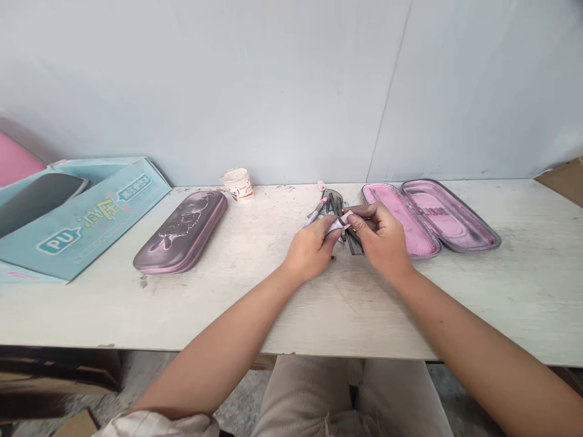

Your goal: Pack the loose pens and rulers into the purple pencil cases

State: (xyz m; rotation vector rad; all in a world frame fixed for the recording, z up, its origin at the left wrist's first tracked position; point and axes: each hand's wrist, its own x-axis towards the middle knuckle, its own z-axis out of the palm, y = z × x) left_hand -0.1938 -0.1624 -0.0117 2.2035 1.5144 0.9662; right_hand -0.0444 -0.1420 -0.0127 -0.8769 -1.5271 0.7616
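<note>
My left hand [312,246] and my right hand [385,240] meet over the table, fingers closed. Between them is a small pale lilac and pink piece [340,223] with a dark band, gripped from both sides; its kind is unclear. Under and behind the hands lies a pile of stationery: a pen with a pink end [316,210], a grey protractor-like piece [334,197] and several dark sticks, partly hidden by my fingers. Right of my right hand an open pink-lined pencil case [421,233] lies flat, with its two halves spread apart.
A closed dark pencil case [180,233] with pink piping lies at left. Behind it stands a paper cup [238,185]. A blue box [95,221] holding dark and pink things occupies the far left. A small pink block [321,185] sits near the wall; cardboard [562,181] is at far right.
</note>
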